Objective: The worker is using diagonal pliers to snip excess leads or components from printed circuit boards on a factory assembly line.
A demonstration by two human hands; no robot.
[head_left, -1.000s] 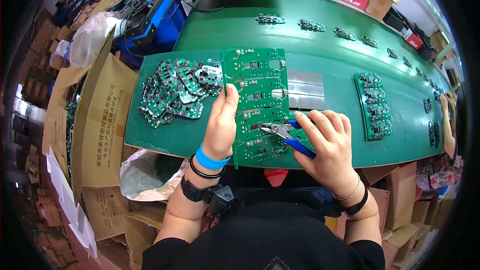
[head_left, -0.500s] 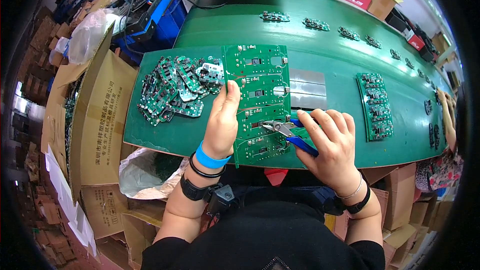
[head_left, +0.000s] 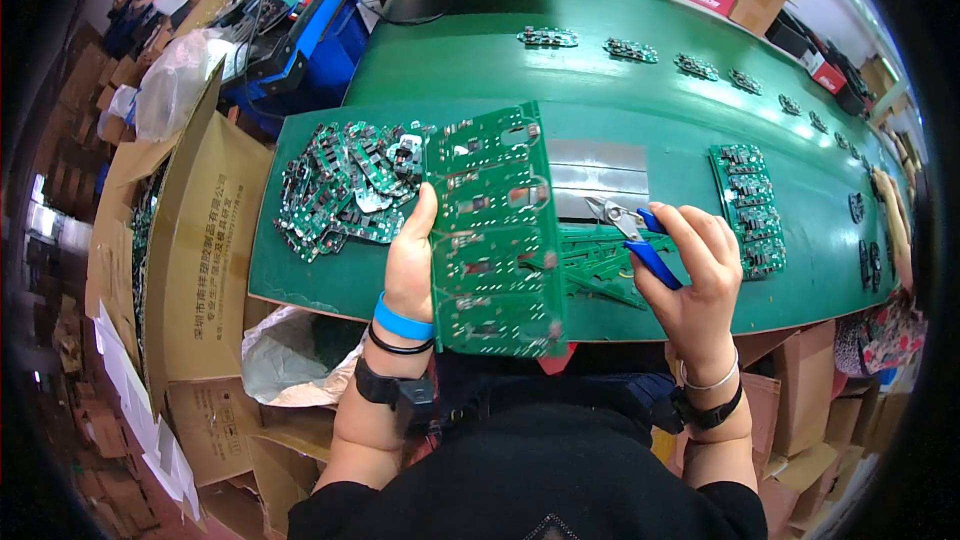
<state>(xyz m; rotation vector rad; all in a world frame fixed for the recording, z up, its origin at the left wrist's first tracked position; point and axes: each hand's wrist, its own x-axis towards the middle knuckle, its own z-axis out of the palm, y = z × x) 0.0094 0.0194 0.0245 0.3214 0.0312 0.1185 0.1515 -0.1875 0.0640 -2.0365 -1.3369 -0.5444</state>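
My left hand (head_left: 410, 262) is closed on the left edge of a green circuit board panel (head_left: 500, 240), thumb on its face, holding it tilted above the table. In my right hand (head_left: 695, 280) are blue-handled side cutters (head_left: 640, 230), their jaws apart and pointing left, clear of the panel. Several thin green board strips (head_left: 600, 265) lie under and beside the panel. A heap of small populated circuit boards (head_left: 345, 185) is left of my left hand. Another populated board panel (head_left: 748, 208) rests to the right of my right hand.
Small boards (head_left: 630, 50) sit in a row along the green belt (head_left: 460, 60) behind. A grey metal plate (head_left: 600, 172) lies mid-table. A big cardboard box (head_left: 195, 250) stands at the left, near a white bag (head_left: 300, 355). At the far right, another person's arm (head_left: 890, 225) reaches in.
The panel has turned and shifted slightly left and down with my left hand. The cutters have come away from it to the right, and the green strips are now exposed.
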